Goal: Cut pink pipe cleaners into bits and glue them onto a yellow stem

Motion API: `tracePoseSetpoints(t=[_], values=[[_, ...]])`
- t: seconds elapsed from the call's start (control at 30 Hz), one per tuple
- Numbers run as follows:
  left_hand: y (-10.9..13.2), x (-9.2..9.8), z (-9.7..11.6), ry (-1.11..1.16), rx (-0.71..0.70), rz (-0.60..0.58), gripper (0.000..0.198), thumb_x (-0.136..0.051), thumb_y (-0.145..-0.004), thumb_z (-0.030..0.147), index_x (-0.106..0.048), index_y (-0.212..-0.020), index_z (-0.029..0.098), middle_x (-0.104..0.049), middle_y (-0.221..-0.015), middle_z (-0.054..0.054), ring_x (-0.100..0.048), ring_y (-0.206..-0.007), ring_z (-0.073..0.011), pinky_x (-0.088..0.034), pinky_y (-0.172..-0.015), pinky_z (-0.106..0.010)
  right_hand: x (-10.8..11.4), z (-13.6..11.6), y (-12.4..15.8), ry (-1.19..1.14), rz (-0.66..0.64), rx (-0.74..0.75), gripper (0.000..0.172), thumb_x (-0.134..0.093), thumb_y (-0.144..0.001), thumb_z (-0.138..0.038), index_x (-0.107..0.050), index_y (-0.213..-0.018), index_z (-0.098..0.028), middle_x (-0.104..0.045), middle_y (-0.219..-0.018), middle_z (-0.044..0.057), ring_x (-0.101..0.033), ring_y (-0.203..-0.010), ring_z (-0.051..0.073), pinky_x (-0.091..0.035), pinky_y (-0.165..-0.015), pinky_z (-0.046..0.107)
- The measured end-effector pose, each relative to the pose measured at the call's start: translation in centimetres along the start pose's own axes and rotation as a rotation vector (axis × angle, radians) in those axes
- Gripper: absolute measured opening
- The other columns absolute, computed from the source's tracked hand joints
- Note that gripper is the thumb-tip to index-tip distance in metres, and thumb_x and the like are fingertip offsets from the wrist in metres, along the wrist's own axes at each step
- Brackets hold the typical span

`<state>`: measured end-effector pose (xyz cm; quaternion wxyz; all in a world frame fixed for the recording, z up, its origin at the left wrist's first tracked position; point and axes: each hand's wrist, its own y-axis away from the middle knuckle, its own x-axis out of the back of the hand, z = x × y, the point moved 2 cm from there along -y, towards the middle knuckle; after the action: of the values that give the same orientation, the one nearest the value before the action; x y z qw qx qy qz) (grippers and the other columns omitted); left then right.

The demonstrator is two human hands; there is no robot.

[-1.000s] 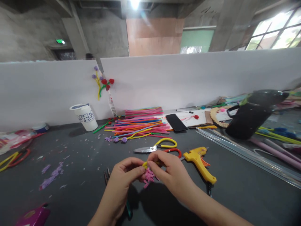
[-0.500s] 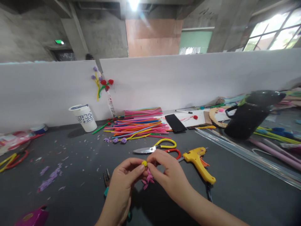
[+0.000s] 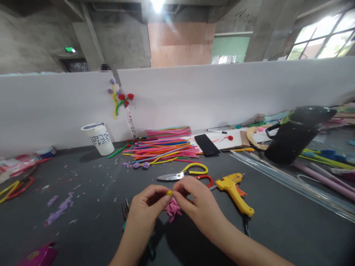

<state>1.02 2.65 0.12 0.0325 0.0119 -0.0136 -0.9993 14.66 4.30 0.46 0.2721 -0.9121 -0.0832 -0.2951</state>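
Observation:
Between the fingertips of both hands is a small yellow fuzzy piece (image 3: 169, 193), mostly covered by the fingers. My left hand (image 3: 151, 207) pinches it from the left, thumb against forefinger. From the other side my right hand (image 3: 194, 197) closes its thumb and forefinger on it. Just below the fingertips lies a little heap of pink fuzzy pieces (image 3: 173, 210) on the dark table. Scissors (image 3: 173, 177) with yellow and red handles rest just beyond my hands. Pliers (image 3: 125, 211) with teal grips are partly hidden under my left wrist.
A yellow hot glue gun (image 3: 234, 192) lies to the right. Coloured pipe cleaners (image 3: 166, 149) are piled farther back, near a phone (image 3: 206, 144). A white cup (image 3: 98, 139) and a black jug (image 3: 292, 135) stand along the partition (image 3: 222, 96). Purple scraps (image 3: 59, 210) lie left.
The fingers have shifted slightly around the yellow piece, which shows less now. My left hand has drawn a little left, and more of the pink heap is visible.

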Motion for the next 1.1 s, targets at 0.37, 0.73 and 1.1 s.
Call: tracePoseSetpoints(t=[0.37,0.73,1.1], values=[[0.1,0.0,-0.6,0.504,0.223,-0.03,0.011,-0.07,-0.059,0.012,-0.063,-0.068,0.014,-0.063,-0.064,0.0,-0.057,-0.056,-0.0078,-0.046,-0.062,-0.018,-0.2,0.2,-0.3,-0.488,-0.165,-0.311,0.01,-0.052,-0.075,-0.02,-0.054,-0.065,-0.018,-0.051,-0.053,-0.005,-0.046,-0.046,0.008,-0.035,-0.044,0.019],[-0.1,0.2,-0.6,0.391,0.196,-0.099,0.007,-0.067,-0.063,0.011,-0.063,-0.068,0.014,-0.062,-0.061,0.001,-0.054,-0.055,-0.0069,-0.043,-0.056,-0.016,-0.8,0.2,-0.2,-0.737,-0.232,-0.517,0.015,-0.056,-0.074,-0.028,-0.051,-0.065,-0.017,-0.052,-0.047,-0.006,-0.044,-0.036,0.004,-0.028,-0.034,0.014],[0.1,-0.3,-1.1,0.49,0.183,-0.015,0.01,-0.067,-0.063,0.011,-0.059,-0.069,0.014,-0.061,-0.058,0.001,-0.054,-0.051,-0.0071,-0.044,-0.054,-0.017,-2.2,0.2,0.2,-1.052,-0.213,-0.55,0.022,-0.06,-0.071,-0.033,-0.044,-0.074,-0.018,-0.056,-0.052,-0.005,-0.054,-0.041,0.009,-0.041,-0.039,0.018]])
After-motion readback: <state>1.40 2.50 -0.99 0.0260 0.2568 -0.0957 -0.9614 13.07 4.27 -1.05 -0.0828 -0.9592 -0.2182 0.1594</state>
